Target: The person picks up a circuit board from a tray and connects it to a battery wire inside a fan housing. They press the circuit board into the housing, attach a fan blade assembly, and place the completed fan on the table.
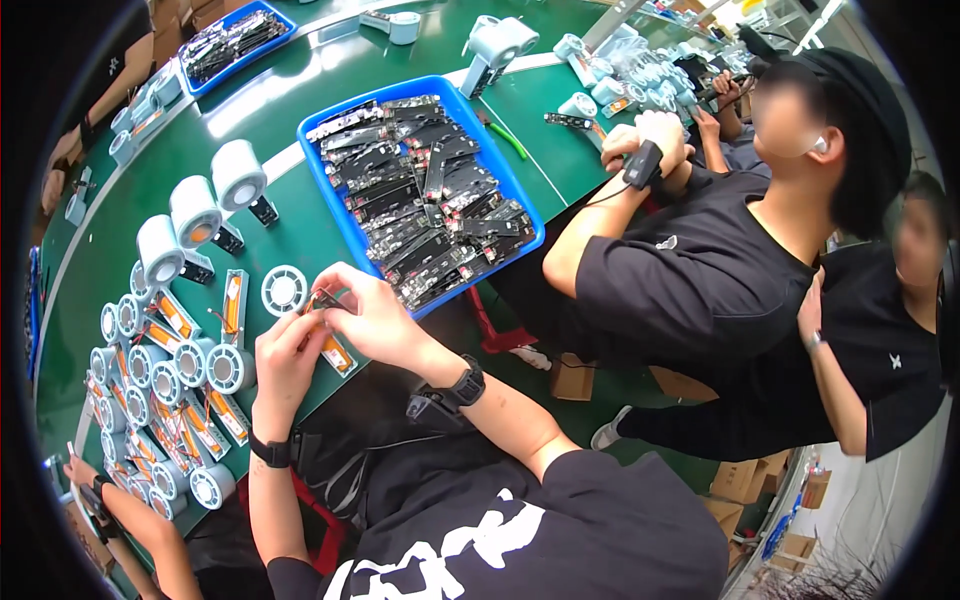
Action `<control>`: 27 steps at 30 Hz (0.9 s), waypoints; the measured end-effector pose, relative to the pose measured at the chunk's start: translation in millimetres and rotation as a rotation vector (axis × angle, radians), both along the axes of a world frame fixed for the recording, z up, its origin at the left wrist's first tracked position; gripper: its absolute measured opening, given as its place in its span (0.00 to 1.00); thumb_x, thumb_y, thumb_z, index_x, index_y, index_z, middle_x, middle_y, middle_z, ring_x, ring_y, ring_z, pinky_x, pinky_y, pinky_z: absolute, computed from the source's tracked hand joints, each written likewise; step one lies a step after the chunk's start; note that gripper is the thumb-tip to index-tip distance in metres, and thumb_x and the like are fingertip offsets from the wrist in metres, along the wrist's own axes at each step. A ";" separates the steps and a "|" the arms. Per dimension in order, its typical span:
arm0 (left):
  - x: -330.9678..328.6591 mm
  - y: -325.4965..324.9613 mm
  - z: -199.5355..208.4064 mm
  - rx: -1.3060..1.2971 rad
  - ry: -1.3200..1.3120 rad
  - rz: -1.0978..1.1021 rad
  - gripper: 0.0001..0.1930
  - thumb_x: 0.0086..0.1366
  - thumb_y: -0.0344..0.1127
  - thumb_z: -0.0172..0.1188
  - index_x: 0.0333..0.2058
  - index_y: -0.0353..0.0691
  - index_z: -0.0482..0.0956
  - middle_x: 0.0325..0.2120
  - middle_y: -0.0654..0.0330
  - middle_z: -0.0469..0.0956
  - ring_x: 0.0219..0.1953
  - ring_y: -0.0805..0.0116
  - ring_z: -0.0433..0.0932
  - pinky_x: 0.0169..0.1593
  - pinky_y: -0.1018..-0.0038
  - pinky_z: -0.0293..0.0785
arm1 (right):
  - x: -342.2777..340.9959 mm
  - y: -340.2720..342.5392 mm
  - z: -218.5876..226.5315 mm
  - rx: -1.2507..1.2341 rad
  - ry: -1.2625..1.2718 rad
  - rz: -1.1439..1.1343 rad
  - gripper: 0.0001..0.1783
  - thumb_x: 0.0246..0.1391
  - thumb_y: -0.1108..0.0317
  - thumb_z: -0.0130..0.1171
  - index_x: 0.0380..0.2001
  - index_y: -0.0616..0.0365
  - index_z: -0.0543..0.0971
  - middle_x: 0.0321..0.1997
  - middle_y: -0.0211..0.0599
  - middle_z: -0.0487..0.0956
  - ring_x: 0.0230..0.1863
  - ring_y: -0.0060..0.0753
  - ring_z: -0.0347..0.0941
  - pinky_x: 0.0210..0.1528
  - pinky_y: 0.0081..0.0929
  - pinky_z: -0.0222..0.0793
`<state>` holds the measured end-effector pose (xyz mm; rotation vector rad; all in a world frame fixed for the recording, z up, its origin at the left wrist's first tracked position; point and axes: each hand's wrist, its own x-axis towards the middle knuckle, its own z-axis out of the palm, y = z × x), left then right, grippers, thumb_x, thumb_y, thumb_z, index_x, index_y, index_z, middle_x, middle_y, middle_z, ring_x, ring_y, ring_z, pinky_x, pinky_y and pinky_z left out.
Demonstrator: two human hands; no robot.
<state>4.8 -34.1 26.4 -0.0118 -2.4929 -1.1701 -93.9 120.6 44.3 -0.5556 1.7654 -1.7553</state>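
Observation:
Close to the table's near edge, a pale blue handheld fan (285, 289) lies with its round slotted head up. Its opened handle, with an orange battery (337, 354) inside, runs beneath my hands. My left hand (284, 355) is closed, its fingertips pinching at the fan's handle. From the other side my right hand (376, 318) pinches a small dark circuit board (322, 300) against the handle. The fingers hide most of the board and the middle of the handle. Beyond my right hand stands a blue tray (312, 172) full of dark circuit boards (425, 200).
Several open fan bodies (165, 385) crowd the table at left, and upright fans (196, 212) stand farther back. A green tool (508, 140) lies beside the tray. A co-worker (690, 260) sits at right, with another person (880, 330) behind. Another worker's arm (140, 520) shows lower left.

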 end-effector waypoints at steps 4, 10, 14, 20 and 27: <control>-3.3 -5.9 -2.3 -0.141 0.061 -0.047 0.08 0.56 0.26 0.68 0.35 0.37 0.83 0.25 0.56 0.77 0.25 0.56 0.79 0.30 0.68 0.74 | 4.2 -4.5 -17.5 0.032 0.179 -0.015 0.14 0.54 0.82 0.59 0.45 0.63 0.75 0.42 0.36 0.79 0.43 0.25 0.79 0.45 0.23 0.76; -17.4 0.2 -10.5 -0.123 0.152 -0.049 0.06 0.56 0.30 0.69 0.34 0.40 0.84 0.25 0.59 0.79 0.26 0.58 0.81 0.29 0.66 0.76 | 1.3 5.8 -3.8 -0.015 0.069 -0.031 0.16 0.56 0.83 0.60 0.48 0.65 0.74 0.44 0.37 0.79 0.45 0.23 0.78 0.49 0.21 0.74; -5.3 -3.8 -9.4 -0.108 0.073 -0.036 0.08 0.55 0.27 0.69 0.36 0.37 0.84 0.26 0.56 0.79 0.26 0.59 0.80 0.30 0.69 0.76 | 5.1 2.2 -7.2 -0.074 -0.028 0.018 0.17 0.56 0.83 0.61 0.49 0.65 0.74 0.45 0.35 0.78 0.46 0.21 0.77 0.50 0.20 0.74; -3.8 -4.0 -12.8 -0.020 0.113 -0.003 0.05 0.56 0.30 0.69 0.33 0.40 0.84 0.25 0.59 0.79 0.26 0.59 0.80 0.28 0.68 0.75 | 3.1 1.6 -14.0 -0.147 -0.109 0.056 0.18 0.55 0.84 0.62 0.49 0.64 0.74 0.46 0.33 0.76 0.46 0.21 0.76 0.50 0.19 0.73; -7.7 -3.1 -3.3 0.061 0.070 -0.035 0.06 0.57 0.27 0.69 0.35 0.35 0.84 0.24 0.58 0.78 0.24 0.65 0.78 0.28 0.73 0.73 | -1.1 -0.8 -7.5 -0.065 -0.096 -0.028 0.17 0.56 0.83 0.62 0.49 0.63 0.74 0.44 0.32 0.77 0.44 0.20 0.77 0.46 0.17 0.73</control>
